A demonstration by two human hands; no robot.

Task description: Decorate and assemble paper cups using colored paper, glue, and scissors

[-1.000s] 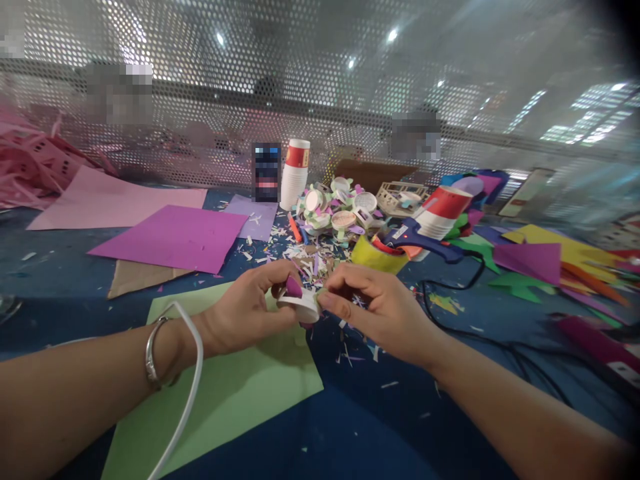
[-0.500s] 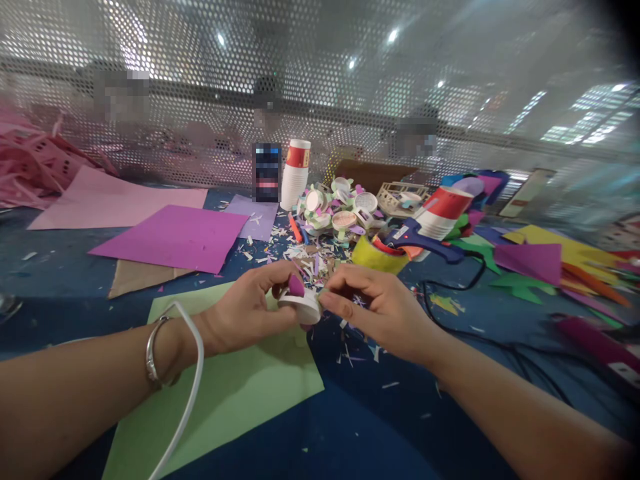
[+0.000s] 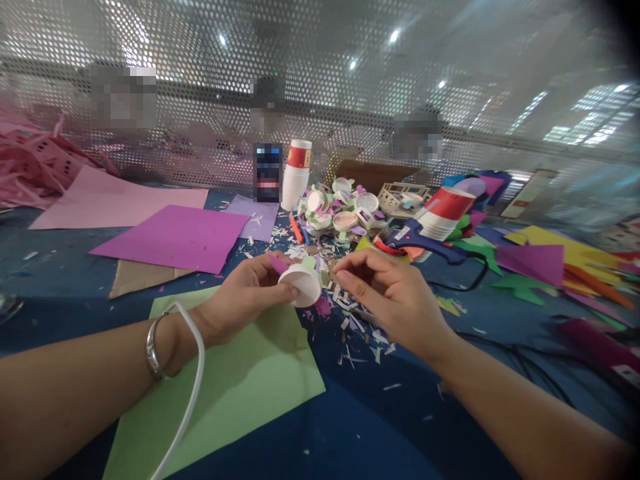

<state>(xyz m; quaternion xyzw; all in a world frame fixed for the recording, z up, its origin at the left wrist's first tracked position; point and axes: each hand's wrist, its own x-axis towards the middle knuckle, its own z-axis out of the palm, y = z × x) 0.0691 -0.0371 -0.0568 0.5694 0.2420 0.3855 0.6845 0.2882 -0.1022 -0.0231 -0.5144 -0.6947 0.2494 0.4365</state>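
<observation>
My left hand (image 3: 245, 297) holds a small round white paper cup base (image 3: 301, 285) with purple and green paper petals stuck around its rim. The disc is tilted so its flat white face points at me. My right hand (image 3: 393, 297) hovers just to the right of the disc, thumb and forefinger pinched close together; whether a scrap is between them I cannot tell. Both hands are above a light green paper sheet (image 3: 240, 387) and a scatter of paper scraps (image 3: 357, 333) on the blue table.
A pile of finished paper flowers (image 3: 340, 210) lies beyond the hands, with a blue glue gun (image 3: 425, 241), stacked paper cups (image 3: 295, 173), a tipped red-and-white cup (image 3: 445, 212), purple (image 3: 175, 237) and pink (image 3: 110, 200) sheets, and coloured offcuts (image 3: 560, 260) at right. A perforated metal screen closes the back.
My left hand has lifted the disc and turned its flat face toward me. My right hand has come off the disc's edge and risen slightly.
</observation>
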